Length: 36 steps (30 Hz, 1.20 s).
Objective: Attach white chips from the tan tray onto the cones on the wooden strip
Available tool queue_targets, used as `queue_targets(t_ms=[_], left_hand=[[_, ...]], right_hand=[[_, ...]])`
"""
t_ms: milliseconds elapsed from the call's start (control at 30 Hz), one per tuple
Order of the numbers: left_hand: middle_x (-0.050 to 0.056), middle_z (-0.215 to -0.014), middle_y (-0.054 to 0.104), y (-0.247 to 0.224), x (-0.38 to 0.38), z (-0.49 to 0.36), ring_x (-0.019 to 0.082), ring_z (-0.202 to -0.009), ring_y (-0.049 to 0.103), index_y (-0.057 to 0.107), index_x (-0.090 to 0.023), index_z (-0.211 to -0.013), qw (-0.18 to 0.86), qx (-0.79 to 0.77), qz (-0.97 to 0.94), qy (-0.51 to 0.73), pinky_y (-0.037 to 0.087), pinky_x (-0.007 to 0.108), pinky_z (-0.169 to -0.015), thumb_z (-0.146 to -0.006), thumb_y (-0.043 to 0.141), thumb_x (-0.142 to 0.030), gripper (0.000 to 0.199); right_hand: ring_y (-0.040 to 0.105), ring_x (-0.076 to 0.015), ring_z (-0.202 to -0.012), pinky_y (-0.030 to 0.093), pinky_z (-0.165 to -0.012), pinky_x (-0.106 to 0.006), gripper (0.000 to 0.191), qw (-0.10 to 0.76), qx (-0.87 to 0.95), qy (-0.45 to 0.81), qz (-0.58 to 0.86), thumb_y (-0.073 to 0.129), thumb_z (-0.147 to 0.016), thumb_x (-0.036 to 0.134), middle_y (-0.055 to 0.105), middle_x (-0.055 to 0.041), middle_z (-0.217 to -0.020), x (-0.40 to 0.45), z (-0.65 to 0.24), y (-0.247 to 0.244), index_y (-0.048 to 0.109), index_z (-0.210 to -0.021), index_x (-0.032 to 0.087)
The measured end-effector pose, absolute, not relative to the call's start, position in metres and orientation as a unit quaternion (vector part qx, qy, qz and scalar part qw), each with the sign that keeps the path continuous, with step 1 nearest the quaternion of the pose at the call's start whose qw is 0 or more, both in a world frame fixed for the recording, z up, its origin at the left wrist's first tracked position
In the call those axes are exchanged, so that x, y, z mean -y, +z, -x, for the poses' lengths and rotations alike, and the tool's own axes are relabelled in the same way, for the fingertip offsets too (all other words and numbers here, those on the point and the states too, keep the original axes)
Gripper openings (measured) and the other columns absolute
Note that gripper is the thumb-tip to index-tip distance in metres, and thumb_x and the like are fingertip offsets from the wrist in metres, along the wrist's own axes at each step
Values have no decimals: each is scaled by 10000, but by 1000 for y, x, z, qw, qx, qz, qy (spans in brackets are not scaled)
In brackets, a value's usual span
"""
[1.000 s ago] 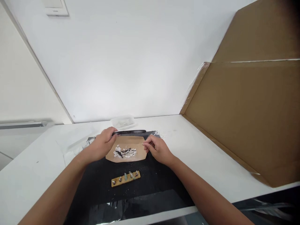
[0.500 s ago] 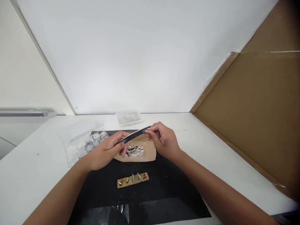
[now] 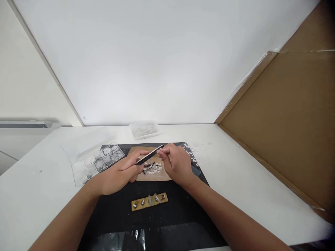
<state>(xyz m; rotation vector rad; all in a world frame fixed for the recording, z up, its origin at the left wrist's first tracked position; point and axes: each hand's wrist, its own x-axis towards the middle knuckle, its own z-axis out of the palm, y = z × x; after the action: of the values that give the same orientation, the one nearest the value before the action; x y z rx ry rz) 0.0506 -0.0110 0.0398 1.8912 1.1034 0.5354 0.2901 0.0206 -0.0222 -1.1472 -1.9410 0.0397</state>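
Observation:
My left hand [image 3: 119,171] is closed around a nail file [image 3: 149,155], a narrow black strip with a pale edge, tilted up to the right. My right hand [image 3: 178,162] is closed in a pinch at the file's upper end, with a small pale piece that looks like a nail tip [image 3: 158,152] between thumb and finger. Below the hands, a tan sheet [image 3: 154,178] carries a heap of small white and dark bits [image 3: 153,168]. Nearer to me lies a yellow nail stand [image 3: 149,202] with several small posts, some bearing clear or greenish tips.
A black mat [image 3: 146,221] covers the middle of the white table [image 3: 248,181]. At left lies a clear compartment box [image 3: 98,164] with its lid open. Behind stands a translucent tub [image 3: 145,129]. Small white pieces [image 3: 192,151] lie at right; a cardboard panel [image 3: 282,129] borders that side.
Both hands and the nail file have shifted slightly down, and the right hand has moved left, closer to the left hand. White pieces at the mat's far right corner now show.

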Motion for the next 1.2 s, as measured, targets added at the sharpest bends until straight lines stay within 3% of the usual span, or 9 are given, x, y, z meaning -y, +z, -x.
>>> queue_targets(t_ms=[100,167,500,600,767,933,1067,1200], left_hand=[[-1,-846,524,41,10,-53,142,-685,470,527,-270,-1401,492,-409,-742,201,476,273,-635,-1056,426,-510,433],[10,-873,548,40,7,-55,144,-695,481,559,-249,-1356,478,-416,-743,215,476,272,-632,-1054,429,-536,436],[-7,-809,614,31,1,-46,145,-665,567,536,-236,-1139,479,-414,-751,189,514,282,-641,-1077,382,-471,288],[-22,-810,543,32,4,-50,131,-630,495,513,-243,-1156,485,-430,-735,200,464,251,-554,-1065,414,-484,276],[-58,-669,449,34,3,-58,125,-555,447,542,-229,-1286,469,-423,-745,213,438,243,-518,-1064,388,-550,419],[4,-866,672,34,1,-58,121,-582,597,595,-230,-1187,466,-419,-754,196,495,262,-572,-1073,349,-534,407],[-31,-685,597,35,3,-58,148,-601,592,598,-224,-1088,426,-437,-769,188,480,285,-633,-1089,314,-476,379],[10,-855,626,34,3,-63,180,-766,584,572,-216,-948,342,-455,-791,225,456,312,-711,-1077,362,-502,378]], right_hand=[[664,-206,-699,397,-711,-344,219,434,771,12,466,504,-1085,363,742,-30,-789,-19,-289,-22,565,-913,241],[672,-210,-716,401,-732,-354,220,438,764,3,475,504,-1086,368,746,-30,-793,-18,-289,-21,568,-914,246],[665,-205,-716,390,-759,-361,206,430,772,-15,467,510,-1082,331,736,-25,-796,-15,-285,-21,551,-901,240],[643,-197,-704,383,-748,-356,219,410,794,-27,448,490,-1091,337,727,-30,-801,-11,-278,-21,551,-909,233],[653,-195,-740,382,-763,-338,207,409,805,-39,428,508,-1089,315,729,-29,-802,-8,-273,-22,555,-908,228],[639,-187,-689,366,-747,-341,197,414,802,-77,425,533,-1083,301,726,-22,-788,-12,-280,-23,534,-899,231],[662,-189,-713,381,-741,-350,196,411,802,-86,424,513,-1086,297,741,-30,-820,-13,-280,-22,511,-898,240],[697,-194,-794,399,-753,-358,200,397,818,-72,411,506,-1094,315,751,-37,-854,-9,-275,-21,512,-908,242]])
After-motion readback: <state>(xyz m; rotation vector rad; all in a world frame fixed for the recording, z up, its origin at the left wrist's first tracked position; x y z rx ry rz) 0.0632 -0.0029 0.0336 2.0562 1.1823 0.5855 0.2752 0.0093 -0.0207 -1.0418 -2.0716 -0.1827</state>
